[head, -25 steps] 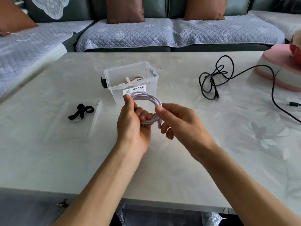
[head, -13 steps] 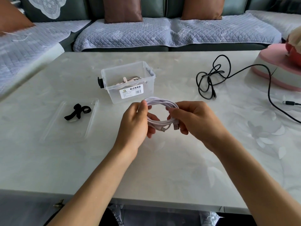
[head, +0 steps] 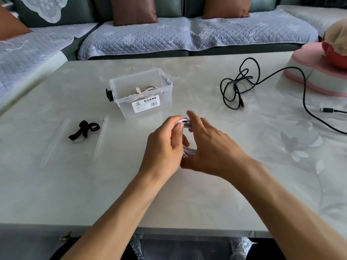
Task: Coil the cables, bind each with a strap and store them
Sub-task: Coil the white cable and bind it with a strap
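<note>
A coiled white cable stands on edge between my two hands above the table's middle; only slivers of it show. My left hand grips the coil with thumb and fingers curled round its near-left side. My right hand lies against the coil's right side with fingers fairly straight; its grip is hidden. A black strap lies on a clear lid to the left. A clear storage box behind the hands holds a beige cable. A loose black cable sprawls at the right.
A pink and white round stand with a red object sits at the far right; the black cable runs in front of it to a plug. A sofa with grey quilted covers and brown cushions borders the table's far side.
The coil has turned from lying flat between my hands to standing on edge. My right hand has shifted from pinching the coil's end to lying alongside it with straighter fingers.
</note>
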The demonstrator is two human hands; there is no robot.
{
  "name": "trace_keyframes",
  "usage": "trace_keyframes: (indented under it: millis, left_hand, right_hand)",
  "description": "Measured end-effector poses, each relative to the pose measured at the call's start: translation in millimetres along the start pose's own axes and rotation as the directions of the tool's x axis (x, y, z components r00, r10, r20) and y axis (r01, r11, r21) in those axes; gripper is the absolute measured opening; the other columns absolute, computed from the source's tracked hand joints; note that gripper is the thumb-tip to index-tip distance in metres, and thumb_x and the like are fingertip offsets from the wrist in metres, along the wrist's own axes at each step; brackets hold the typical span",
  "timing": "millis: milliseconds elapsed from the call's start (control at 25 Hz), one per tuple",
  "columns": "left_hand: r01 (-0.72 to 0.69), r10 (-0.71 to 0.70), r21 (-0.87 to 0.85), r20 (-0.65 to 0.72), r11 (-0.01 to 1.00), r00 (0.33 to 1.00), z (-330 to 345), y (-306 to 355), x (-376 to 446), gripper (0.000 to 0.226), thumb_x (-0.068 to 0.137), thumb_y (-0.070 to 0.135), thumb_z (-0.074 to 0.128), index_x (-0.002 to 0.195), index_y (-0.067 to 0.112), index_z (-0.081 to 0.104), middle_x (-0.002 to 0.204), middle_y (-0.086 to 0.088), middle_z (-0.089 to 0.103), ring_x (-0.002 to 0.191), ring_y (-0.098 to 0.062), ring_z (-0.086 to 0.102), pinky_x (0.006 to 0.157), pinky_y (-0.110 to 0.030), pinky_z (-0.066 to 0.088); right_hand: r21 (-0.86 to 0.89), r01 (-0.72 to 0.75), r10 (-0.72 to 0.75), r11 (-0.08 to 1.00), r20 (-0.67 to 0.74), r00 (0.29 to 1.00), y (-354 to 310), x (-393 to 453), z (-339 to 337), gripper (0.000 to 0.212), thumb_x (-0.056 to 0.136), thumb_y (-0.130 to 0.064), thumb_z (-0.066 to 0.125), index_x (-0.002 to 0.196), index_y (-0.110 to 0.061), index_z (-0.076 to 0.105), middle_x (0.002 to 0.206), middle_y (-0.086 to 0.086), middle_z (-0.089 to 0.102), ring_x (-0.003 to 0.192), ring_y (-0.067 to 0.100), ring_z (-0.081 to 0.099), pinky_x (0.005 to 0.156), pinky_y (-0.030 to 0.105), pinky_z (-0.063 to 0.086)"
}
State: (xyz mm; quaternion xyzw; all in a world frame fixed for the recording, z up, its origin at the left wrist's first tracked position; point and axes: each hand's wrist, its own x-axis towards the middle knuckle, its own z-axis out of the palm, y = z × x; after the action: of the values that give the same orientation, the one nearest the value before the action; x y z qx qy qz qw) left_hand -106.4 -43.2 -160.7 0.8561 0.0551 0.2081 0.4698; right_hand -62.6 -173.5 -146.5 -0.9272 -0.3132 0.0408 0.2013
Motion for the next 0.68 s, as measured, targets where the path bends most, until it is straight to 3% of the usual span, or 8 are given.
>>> trace_keyframes:
  millis: [80,160,280,400,560,680]
  left_hand:
    - [-0.016,0.017,-0.037,0.033,0.999,0.999,-1,0,-1,0.024,0.104,0.019,0.043,0.11,0.019,0.066,0.069,0.007,0.065,0.055,-0.005,0.059,0.057,-0.02,0.046]
    - [-0.008,0.012,-0.081,0.042,0.997,0.999,-5,-1,0,0.023,0.104,0.018,0.044,0.107,0.019,0.067,0.07,0.008,0.065,0.055,-0.011,0.062,0.054,-0.023,0.049]
    - [0.039,-0.028,-0.155,0.07,0.987,0.997,-11,-3,2,0.025,0.104,0.015,0.044,0.103,0.017,0.068,0.072,0.007,0.064,0.056,-0.022,0.066,0.054,-0.034,0.055]
    - [0.094,-0.081,-0.192,0.074,0.977,0.994,-14,-4,1,0.022,0.103,0.016,0.046,0.101,0.018,0.068,0.074,0.009,0.065,0.058,-0.021,0.066,0.056,-0.036,0.055]
    - [-0.123,0.123,0.021,0.004,0.992,0.992,-20,-6,-2,0.023,0.095,0.039,0.053,0.106,0.024,0.067,0.087,0.016,0.065,0.078,-0.008,0.065,0.07,-0.025,0.052]
    - [-0.214,0.219,0.103,-0.036,0.971,0.975,-23,-9,0,0.022,0.096,0.031,0.053,0.088,0.016,0.067,0.062,0.012,0.057,0.059,-0.006,0.053,0.056,-0.014,0.038]
  right_hand:
    - [-0.019,-0.008,0.006,1.0,-0.097,0.995,3,4,3,0.065,0.074,-0.043,0.07,0.124,-0.017,0.038,0.111,0.001,0.058,0.099,0.026,0.061,0.073,0.039,0.052]
    - [-0.018,0.006,-0.008,1.0,-0.109,0.994,2,6,1,0.046,0.079,-0.04,0.068,0.111,-0.016,0.044,0.098,-0.003,0.059,0.086,0.026,0.061,0.063,0.035,0.048]
    - [-0.023,0.034,-0.037,0.999,-0.105,0.994,0,6,-2,0.035,0.084,-0.039,0.066,0.104,-0.018,0.045,0.086,-0.007,0.049,0.075,0.025,0.053,0.057,0.031,0.034]
    - [-0.031,0.065,-0.068,0.997,-0.112,0.991,0,8,-1,0.024,0.085,-0.03,0.061,0.092,-0.024,0.038,0.079,-0.006,0.047,0.072,0.027,0.05,0.052,0.03,0.03]
    - [0.003,0.158,-0.156,0.987,-0.125,0.98,-1,9,4,0.018,0.08,-0.021,0.059,0.09,-0.022,0.044,0.07,-0.008,0.041,0.066,0.026,0.044,0.05,0.031,0.032]
    - [0.062,0.152,-0.144,0.987,-0.118,0.983,-3,9,4,0.022,0.077,-0.021,0.063,0.087,-0.024,0.044,0.073,-0.007,0.047,0.067,0.026,0.048,0.055,0.031,0.039]
